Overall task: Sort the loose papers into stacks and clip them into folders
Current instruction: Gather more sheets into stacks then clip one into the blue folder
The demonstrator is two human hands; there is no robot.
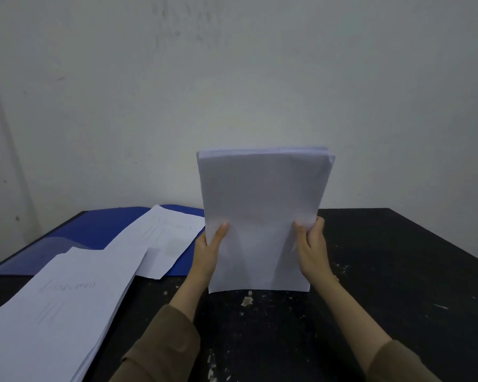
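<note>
Above black table [384, 257], both hands [207, 252] [310, 249] grip upright paper stack [262, 210]; fingers behind hidden, probably curled.

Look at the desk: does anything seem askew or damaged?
Yes. The black tabletop is chipped, with pale flecks near its front. One handwritten sheet lies crooked across the open blue folder, overhanging its edge.

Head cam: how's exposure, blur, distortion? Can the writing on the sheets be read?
Head view: dim, flat light with a bluish cast, no glare. Held stack evenly lit, slightly soft near the right hand; left hand sharper. Wide-angle bend shows in the table edges. Pencil writing on the near stack is faint, barely legible; on the sheet over the blue folder, unreadable.
</note>
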